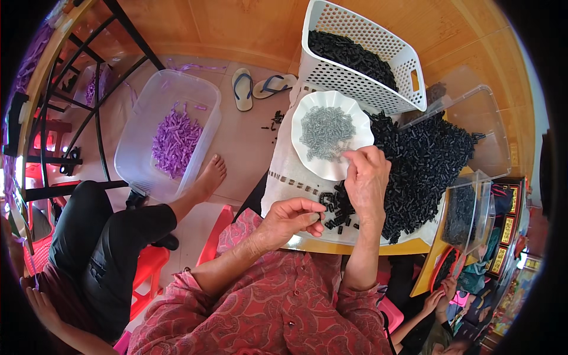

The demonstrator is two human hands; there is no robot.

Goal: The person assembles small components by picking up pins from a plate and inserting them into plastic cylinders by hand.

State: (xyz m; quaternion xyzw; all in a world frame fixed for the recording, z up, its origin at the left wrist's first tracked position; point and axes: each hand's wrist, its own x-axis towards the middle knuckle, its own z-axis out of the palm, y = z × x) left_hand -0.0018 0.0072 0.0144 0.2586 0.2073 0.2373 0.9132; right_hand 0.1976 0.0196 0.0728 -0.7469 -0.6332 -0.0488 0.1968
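Note:
My left hand point(284, 223) is closed near the table's front edge, with a small black plastic piece, mostly hidden, pinched between thumb and fingers. My right hand point(368, 183) reaches over the near right rim of a white wavy-edged plate point(331, 171). Its thumb and forefinger are pressed together beside the small clear plastic pieces point(325, 127) heaped on that plate; whatever they hold is too small to make out. Loose black plastic pieces point(338, 213) lie between my hands. To the right spreads a large heap of black pieces point(420, 171).
A white perforated basket point(355, 80) of black pieces stands behind the plate. Clear plastic boxes point(494, 130) sit along the right. On the floor at left is a translucent bin point(204, 145) with purple pieces point(176, 142), beside a seated person's bare foot point(207, 177). Sandals point(242, 89) lie by the wall.

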